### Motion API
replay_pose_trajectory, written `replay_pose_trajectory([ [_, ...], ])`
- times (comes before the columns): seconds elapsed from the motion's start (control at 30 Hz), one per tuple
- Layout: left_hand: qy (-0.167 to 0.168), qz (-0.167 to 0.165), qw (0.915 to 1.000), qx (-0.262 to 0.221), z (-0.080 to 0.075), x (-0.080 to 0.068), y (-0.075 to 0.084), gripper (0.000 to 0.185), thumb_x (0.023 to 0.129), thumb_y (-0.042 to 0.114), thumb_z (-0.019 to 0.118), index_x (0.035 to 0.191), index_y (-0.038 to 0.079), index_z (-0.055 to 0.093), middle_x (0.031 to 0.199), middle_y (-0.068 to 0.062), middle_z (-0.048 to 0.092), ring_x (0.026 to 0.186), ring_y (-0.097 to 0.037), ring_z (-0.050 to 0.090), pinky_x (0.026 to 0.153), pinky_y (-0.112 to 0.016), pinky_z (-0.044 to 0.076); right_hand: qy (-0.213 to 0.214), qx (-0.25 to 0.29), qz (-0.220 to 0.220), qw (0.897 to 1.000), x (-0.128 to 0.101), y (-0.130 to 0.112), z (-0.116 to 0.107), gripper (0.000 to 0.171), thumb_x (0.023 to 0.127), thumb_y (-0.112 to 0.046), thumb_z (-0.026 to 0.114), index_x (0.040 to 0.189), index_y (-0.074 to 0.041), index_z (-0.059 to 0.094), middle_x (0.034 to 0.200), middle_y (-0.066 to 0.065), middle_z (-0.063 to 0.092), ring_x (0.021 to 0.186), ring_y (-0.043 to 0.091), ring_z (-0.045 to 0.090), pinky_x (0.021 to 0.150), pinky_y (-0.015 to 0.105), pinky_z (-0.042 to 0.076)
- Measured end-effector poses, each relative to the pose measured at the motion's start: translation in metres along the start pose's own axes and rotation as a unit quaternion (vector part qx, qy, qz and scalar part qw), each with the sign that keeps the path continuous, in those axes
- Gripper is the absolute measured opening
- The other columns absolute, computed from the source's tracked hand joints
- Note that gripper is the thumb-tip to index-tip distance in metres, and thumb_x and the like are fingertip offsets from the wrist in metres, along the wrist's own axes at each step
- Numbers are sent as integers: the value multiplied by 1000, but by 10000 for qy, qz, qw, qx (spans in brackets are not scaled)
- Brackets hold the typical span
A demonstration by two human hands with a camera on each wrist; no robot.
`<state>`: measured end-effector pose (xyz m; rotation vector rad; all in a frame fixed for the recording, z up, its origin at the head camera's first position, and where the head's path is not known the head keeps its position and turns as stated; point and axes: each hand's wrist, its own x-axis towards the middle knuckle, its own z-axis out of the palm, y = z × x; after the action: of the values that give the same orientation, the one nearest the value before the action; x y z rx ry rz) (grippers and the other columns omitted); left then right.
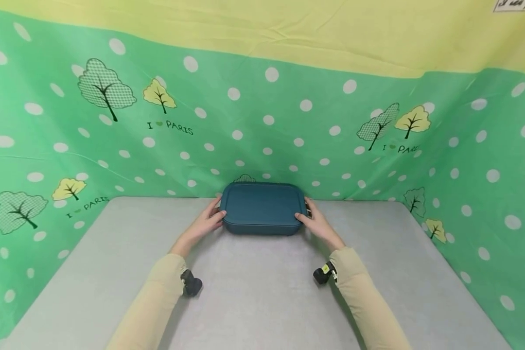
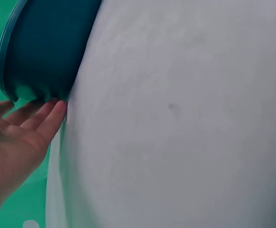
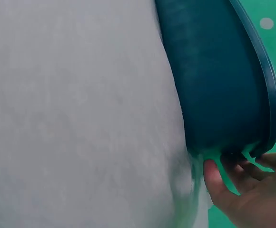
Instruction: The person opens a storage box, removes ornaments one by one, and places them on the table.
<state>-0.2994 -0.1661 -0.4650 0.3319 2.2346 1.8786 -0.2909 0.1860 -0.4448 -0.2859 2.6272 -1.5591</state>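
A dark blue rectangular lunch box [image 1: 264, 206] with rounded corners and a lid stands at the far edge of the table, close to the cloth behind. My left hand [image 1: 202, 224] grips its left end, thumb on the lid's edge and fingers along the side wall. At the opposite end my right hand [image 1: 319, 226] holds it the same way, thumb over the lid corner. In the left wrist view the fingertips [image 2: 57, 107] touch the end wall low down. The right wrist view shows the box wall [image 3: 219, 85] right at the tabletop, the fingers bent against its end.
A grey tabletop [image 1: 262, 291] spreads in front of the box. Green dotted cloth [image 1: 267, 107] hangs behind and along both sides. Small black cameras sit at the left wrist [image 1: 191, 283] and right wrist [image 1: 323, 274], just over the table.
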Motion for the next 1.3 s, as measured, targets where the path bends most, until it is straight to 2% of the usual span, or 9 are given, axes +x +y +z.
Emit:
replay_pose_trajectory([
  [0.17,-43,-131,9996,-248,-2,2,2,70,101,15,50,157,13,7,152,-32,19,134,-42,33,102,-45,39,-181,531,191,9982,-1,1,-3,77,100,-22,54,155,-3,3,152,30,18,137,45,24,103,55,34],
  [0.3,-75,-214,9976,-647,-3,5,2,73,100,12,53,157,15,9,152,-32,18,133,-43,35,102,-44,40,-506,988,297,9934,-3,4,-8,83,99,-24,56,156,-9,-2,156,25,10,141,41,17,108,54,27],
  [0.43,-94,-342,9958,-848,-6,6,2,77,98,10,56,157,17,8,152,-31,17,130,-45,38,99,-43,43,-1028,1879,405,9760,-4,10,-13,86,98,-15,56,156,-16,-8,158,19,-8,144,37,0,113,52,16],
  [0.53,-152,-412,9954,-854,-9,7,2,79,96,11,58,157,20,7,153,-30,15,129,-45,39,97,-43,45,-1274,2492,423,9591,-2,14,-16,87,97,-7,54,155,-17,-10,158,17,-16,144,36,-6,113,51,13],
  [0.8,-275,-546,9885,-1385,-15,10,5,80,95,8,61,157,25,13,156,-22,11,134,-41,34,101,-45,40,-1392,3366,203,9311,2,15,-16,86,96,4,50,156,-17,-9,157,18,-6,141,37,11,111,44,26],
  [0.97,-388,-493,9848,-1620,-16,9,4,81,96,5,60,157,26,12,157,-21,8,136,-40,30,103,-46,38,-1403,3433,200,9285,2,16,-18,85,97,5,48,156,-23,-6,158,15,-6,140,35,14,109,43,27],
  [1.13,-474,-418,9840,-1666,-15,7,3,89,92,-3,61,156,34,11,156,-23,7,131,-41,37,103,-49,37,-1352,3506,125,9266,1,18,-18,89,95,7,50,156,-29,-4,158,16,-7,141,39,13,110,46,26],
  [1.2,-516,-372,9850,-1604,-15,6,3,94,90,-6,62,156,36,10,156,-24,7,128,-42,39,102,-50,39,-1200,3286,126,9367,0,19,-17,91,94,6,53,157,-30,-1,157,15,-6,141,39,11,110,47,25],
  [1.3,-478,-292,9871,-1499,-14,4,4,96,88,-9,62,156,36,11,155,-22,9,127,-40,38,99,-46,43,-858,2607,64,9616,-1,20,-16,90,92,0,60,157,-28,5,155,17,4,139,39,13,110,48,24],
])
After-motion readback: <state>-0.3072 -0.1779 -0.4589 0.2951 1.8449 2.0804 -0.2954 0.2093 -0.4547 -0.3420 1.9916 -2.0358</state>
